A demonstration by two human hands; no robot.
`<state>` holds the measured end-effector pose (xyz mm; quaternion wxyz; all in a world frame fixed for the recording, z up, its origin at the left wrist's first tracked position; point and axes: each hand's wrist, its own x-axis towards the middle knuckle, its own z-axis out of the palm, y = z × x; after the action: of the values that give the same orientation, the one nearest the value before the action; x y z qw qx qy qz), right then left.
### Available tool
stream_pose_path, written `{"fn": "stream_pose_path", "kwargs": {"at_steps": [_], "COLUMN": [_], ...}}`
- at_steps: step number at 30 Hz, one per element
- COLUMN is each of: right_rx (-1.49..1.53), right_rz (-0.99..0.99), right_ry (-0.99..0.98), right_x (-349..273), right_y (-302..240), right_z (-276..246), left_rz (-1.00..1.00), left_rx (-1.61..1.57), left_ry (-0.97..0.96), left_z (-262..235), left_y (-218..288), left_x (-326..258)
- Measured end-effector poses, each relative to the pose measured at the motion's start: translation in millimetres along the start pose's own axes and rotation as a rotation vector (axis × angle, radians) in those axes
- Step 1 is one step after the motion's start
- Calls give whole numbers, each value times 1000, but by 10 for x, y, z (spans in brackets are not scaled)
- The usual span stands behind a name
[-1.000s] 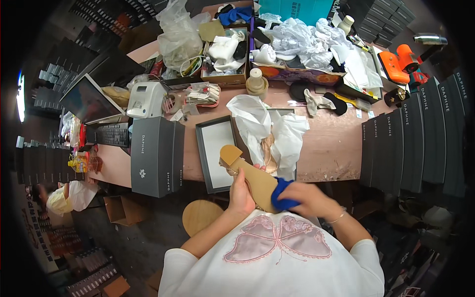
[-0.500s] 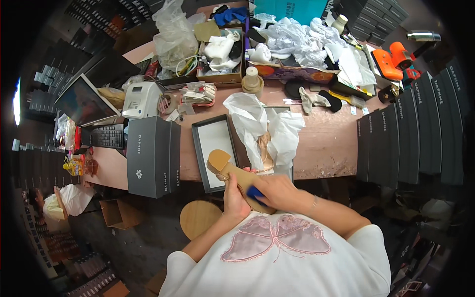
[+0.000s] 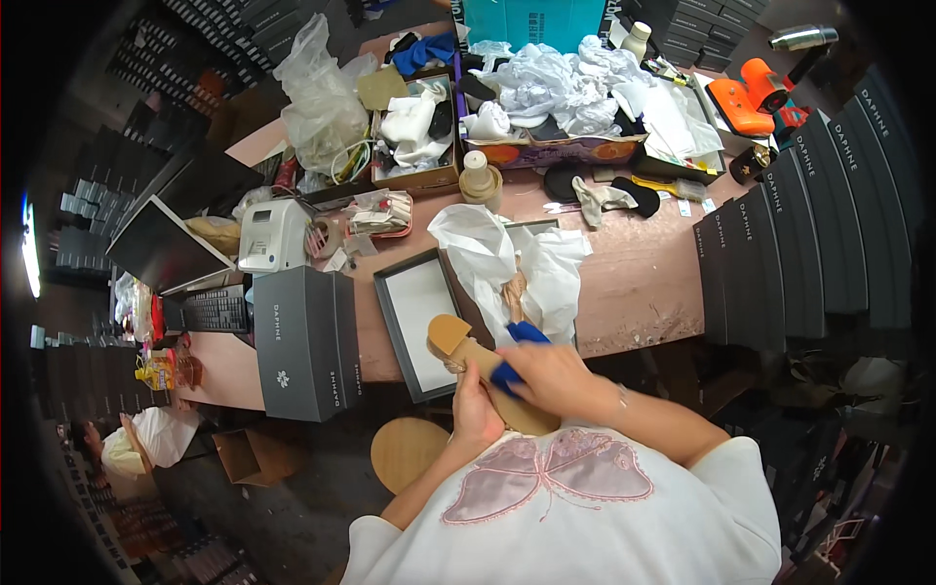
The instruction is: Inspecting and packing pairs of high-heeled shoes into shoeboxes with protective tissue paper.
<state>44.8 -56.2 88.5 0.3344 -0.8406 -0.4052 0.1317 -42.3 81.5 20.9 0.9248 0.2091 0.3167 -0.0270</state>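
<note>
A tan shoe (image 3: 450,335) is held close to my chest, its sole turned up and its heel pointing away from me. My left hand (image 3: 476,411) is closed around the shoe's side near the heel. A blue cloth (image 3: 527,333) is bunched in my closed right hand (image 3: 554,378), which is slightly blurred and presses it over the middle of the sole. Just beyond my hands, white tissue paper (image 3: 473,242) spills from an open shoe box, with a second tan shoe (image 3: 514,292) partly showing between its folds. Left of the tissue lies a dark box lid (image 3: 421,327), white inside.
Dark shoe boxes are stacked at the right (image 3: 809,234), and a dark box (image 3: 307,341) stands at the left beside a label printer (image 3: 276,237) and keyboard (image 3: 216,308). A carton of crumpled paper (image 3: 556,151) lines the back. A round stool (image 3: 409,455) is below the table.
My right hand has shifted on the sole, and more of the blue cloth now sticks out above it. The shoe and both hands appear slightly farther right and lower as the view shifts.
</note>
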Motion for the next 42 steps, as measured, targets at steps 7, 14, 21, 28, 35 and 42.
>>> {"fn": "stream_pose_path", "kwargs": {"at_steps": [7, 14, 21, 28, 35, 42], "right_rx": [-87, 142, -430, 469, 623, 1210], "right_rz": [182, 397, 457, 236, 188, 494], "right_ry": [79, 464, 438, 381, -65, -19], "right_x": [377, -132, -438, -11, 422, 306], "right_y": [145, 555, 1362, 825, 435, 401], "right_z": [-15, -1106, -1026, -1080, -1102, -193], "left_rz": [11, 71, 54, 259, 357, 1292], "left_rx": [40, -6, 15, 1078, 1758, 1719], "left_ry": [-29, -199, -174, -228, -389, -193], "left_z": [320, 549, 609, 687, 715, 732], "left_y": [40, 184, 239, 768, 810, 960], "left_x": [-90, -44, -5, 91, 86, -75]}}
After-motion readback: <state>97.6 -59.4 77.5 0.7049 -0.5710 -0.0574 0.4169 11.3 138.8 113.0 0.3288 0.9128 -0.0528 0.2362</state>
